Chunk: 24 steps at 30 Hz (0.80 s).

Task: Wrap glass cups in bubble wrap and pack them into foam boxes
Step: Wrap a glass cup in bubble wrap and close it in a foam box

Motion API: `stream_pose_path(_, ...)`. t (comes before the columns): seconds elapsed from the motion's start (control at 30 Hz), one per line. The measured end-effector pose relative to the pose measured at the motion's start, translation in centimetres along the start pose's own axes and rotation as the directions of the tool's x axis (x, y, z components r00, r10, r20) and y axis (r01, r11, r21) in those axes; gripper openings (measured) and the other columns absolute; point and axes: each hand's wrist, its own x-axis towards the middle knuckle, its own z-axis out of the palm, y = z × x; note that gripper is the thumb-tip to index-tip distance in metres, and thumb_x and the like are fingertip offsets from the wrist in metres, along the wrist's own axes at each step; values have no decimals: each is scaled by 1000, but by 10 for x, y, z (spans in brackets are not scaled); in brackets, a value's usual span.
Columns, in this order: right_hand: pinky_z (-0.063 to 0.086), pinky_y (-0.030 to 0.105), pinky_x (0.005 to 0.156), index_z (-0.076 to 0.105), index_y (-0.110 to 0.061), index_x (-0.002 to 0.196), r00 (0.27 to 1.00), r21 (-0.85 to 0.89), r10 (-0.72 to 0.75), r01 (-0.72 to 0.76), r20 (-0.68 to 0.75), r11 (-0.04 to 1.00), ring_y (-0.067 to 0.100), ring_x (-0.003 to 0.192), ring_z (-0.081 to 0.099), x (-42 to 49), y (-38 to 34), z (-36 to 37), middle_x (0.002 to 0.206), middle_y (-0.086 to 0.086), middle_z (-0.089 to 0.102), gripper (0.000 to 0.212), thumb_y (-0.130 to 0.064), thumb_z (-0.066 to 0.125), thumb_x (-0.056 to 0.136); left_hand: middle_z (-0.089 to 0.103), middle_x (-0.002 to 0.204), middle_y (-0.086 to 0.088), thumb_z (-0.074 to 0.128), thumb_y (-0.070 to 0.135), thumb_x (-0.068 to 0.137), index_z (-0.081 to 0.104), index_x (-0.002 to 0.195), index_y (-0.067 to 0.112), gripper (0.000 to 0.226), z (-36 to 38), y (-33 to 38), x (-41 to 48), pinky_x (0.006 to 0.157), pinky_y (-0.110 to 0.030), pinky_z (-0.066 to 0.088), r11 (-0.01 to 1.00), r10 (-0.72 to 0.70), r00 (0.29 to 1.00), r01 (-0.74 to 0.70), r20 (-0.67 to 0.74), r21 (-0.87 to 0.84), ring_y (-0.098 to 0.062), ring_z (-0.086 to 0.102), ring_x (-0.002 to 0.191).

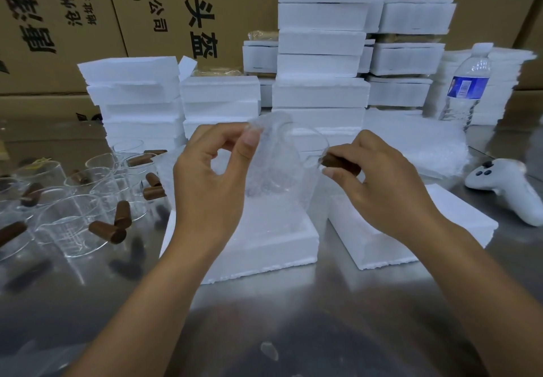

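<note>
On the left of the metal surface (293,303), a cluster of bare glass cups (73,224) with brown handles lies and stands loosely together, well apart from both hands. Just right of them the left hand (211,176) is raised above the surface, with thumb and forefinger pinching the upper edge of a sheet of bubble wrap (270,153); the other fingers are curled behind. The sheet hangs between the two hands and folds around the glass cup (311,147) being wrapped, which is held in the air just right of the left hand's fingertips. The right hand (385,179) pinches that cup's brown handle (340,165) between thumb and fingers. Directly below the cup sits an open foam box (264,247), and a flat foam lid (364,244) lies beside it under the right wrist. Further right are a pile of bubble wrap sheets (417,144), a white controller (505,182) and a water bottle (467,82). Stacks of foam boxes (320,41) stand behind, in front of cardboard cartons (147,9).
</note>
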Motion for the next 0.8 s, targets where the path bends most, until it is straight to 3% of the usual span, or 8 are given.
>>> stream_pose_path(0.17,33,16,61,68,-22,109,992,72,-124,121,30,990,8,68,47,-3,-8,1,79,-15,41,22,-26,60,89,62,94,14,55,42,86,62,90,38,9,1,2,-1,81,-8,40,999,39,999,-39,4,3,7,56,88)
stream_pose_path(0.27,39,23,63,66,-26,110,992,92,-104,98,72,991,12,72,51,-4,-10,3,81,-12,45,24,-32,57,89,62,97,8,57,37,89,61,93,37,6,2,5,-4,83,-7,38,992,117,992,-119,52,40,6,54,94)
stream_pose_path(0.4,40,26,67,67,-34,105,992,202,8,-33,123,979,7,77,51,-2,-9,1,81,-6,52,23,-40,55,86,54,101,4,56,30,89,61,100,31,12,5,10,-8,91,-28,44,950,278,953,-291,122,112,-15,52,103)
stream_pose_path(0.5,36,12,64,64,-45,82,992,346,63,-97,109,933,1,70,50,1,-9,-2,75,-7,54,12,-33,62,85,51,108,3,58,31,88,60,102,33,15,6,12,-12,93,-37,41,905,366,913,-394,180,162,-14,46,109)
stream_pose_path(0.6,37,15,58,71,-30,77,987,493,137,-162,86,855,9,62,48,3,-10,-2,78,-1,66,9,-26,66,84,45,118,1,51,45,89,54,116,30,32,7,13,-14,98,-46,36,843,441,869,-487,225,228,-17,42,116)
stream_pose_path(0.67,38,22,60,72,-11,88,980,535,178,-199,91,821,23,68,49,3,-7,-2,88,2,69,19,-29,67,85,37,128,0,43,57,89,42,130,27,51,3,12,-10,106,-47,32,878,388,911,-411,139,246,-13,36,124)
stream_pose_path(0.7,39,23,62,72,-11,90,976,556,197,-215,93,803,28,73,52,4,-5,-1,90,1,69,20,-30,67,85,34,134,2,43,61,87,35,135,29,58,0,11,-6,110,-40,31,923,309,949,-315,63,222,-11,34,128)
stream_pose_path(0.8,44,22,62,73,-34,79,969,601,222,-242,108,762,33,77,52,5,-5,-4,89,-4,71,9,-29,68,85,33,142,9,60,64,78,22,145,31,84,-13,3,8,101,-15,35,997,-72,995,73,-68,20,-3,36,130)
